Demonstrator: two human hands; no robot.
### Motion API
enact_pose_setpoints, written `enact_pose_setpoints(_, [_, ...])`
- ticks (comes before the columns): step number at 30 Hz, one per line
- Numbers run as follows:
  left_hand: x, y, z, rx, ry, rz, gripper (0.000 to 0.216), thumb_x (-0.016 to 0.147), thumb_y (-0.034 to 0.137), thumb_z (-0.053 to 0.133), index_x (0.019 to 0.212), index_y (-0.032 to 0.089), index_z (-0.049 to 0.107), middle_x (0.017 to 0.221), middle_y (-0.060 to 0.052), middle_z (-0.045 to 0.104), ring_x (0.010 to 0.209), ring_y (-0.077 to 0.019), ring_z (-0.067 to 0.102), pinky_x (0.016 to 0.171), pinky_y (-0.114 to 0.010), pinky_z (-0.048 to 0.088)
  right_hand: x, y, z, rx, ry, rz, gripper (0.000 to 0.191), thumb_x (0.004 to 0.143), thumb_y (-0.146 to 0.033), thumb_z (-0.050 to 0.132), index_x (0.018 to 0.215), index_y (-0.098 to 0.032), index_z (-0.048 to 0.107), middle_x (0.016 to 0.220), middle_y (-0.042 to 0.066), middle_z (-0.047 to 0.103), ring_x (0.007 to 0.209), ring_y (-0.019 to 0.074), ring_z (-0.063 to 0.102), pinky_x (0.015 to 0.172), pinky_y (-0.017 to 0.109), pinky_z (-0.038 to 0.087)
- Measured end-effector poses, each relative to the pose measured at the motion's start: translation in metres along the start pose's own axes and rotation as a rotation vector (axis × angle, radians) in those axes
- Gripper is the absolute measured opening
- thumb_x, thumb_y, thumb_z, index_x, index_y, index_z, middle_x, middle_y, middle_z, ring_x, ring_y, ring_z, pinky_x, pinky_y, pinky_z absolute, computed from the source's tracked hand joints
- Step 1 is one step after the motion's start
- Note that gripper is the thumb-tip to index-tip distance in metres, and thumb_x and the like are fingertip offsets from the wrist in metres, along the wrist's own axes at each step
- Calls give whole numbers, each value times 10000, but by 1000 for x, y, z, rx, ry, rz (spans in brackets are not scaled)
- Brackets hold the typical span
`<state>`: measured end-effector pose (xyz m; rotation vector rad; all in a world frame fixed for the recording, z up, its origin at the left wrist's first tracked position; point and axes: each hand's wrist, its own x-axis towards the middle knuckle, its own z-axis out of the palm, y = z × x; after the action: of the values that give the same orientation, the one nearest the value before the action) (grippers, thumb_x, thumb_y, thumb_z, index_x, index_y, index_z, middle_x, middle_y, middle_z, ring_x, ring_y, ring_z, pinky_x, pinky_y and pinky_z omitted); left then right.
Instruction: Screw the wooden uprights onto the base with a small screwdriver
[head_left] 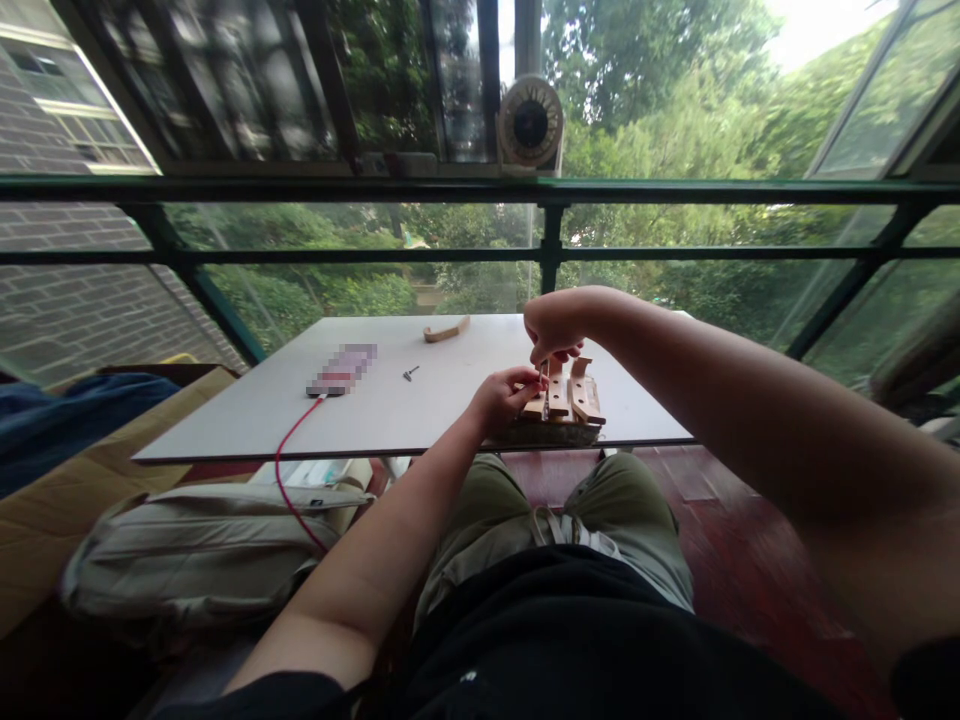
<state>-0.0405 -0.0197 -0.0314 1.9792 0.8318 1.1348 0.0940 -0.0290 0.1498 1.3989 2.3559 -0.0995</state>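
Note:
Wooden hooks (580,396) with dark screw holes lie side by side on a dark-edged block (551,433) at the table's front edge. Over the leftmost hook my right hand (556,325) is closed, the wrist bent down, with a thin shaft (542,371) below its fingers; the top of that tool is hidden in the fist. From the left, my left hand (504,398) reaches in with thumb and fingers pinched at the shaft's lower end. What sits in that pinch is too small to make out.
A white table (390,420) carries a loose wooden hook (447,331) near its back, a few small screws (410,374), and a blurred-out phone (341,372) with a red cable (279,455). A beige bag (202,550) and a cardboard box (105,450) stand left. Green window railing (375,190) runs behind.

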Motion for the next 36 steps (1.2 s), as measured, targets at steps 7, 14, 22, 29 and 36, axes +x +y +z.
enact_pose_setpoints(7, [-2,4,-4,96,2,19,317,873,430,576,946,159,725,941,-64,740,880,-182,662,825,-285,511,0,2,5,40,72,-66,598,757,-294,764,1291,-101,577,753,45,697,704,187,640,662,293,434])
enact_pose_setpoints(14, [-3,3,-5,104,-20,15,339,895,424,541,978,149,721,954,-67,740,873,-177,660,822,-274,508,-7,7,-3,-15,145,-103,270,785,-230,729,1033,-125,716,799,60,708,783,196,638,686,298,413])
enact_pose_setpoints(22, [-3,4,-5,152,-17,15,344,896,423,532,1002,154,719,970,-66,742,876,-181,666,825,-272,514,-3,8,-4,-27,89,-60,233,841,-318,670,904,-104,737,716,58,699,753,190,631,716,315,404])
enact_pose_setpoints(29, [-4,9,-5,204,-18,30,299,895,370,514,964,158,714,932,-50,741,838,-168,659,805,-260,502,-1,2,-4,-82,83,-35,376,893,-410,572,825,-77,731,639,65,680,651,173,621,719,324,415])
enact_pose_setpoints(36, [-4,8,-5,235,-14,23,304,895,376,505,964,169,718,927,-39,741,838,-168,659,813,-257,504,4,6,0,-64,97,16,436,892,-472,543,752,-95,712,542,52,621,574,165,587,681,331,423])
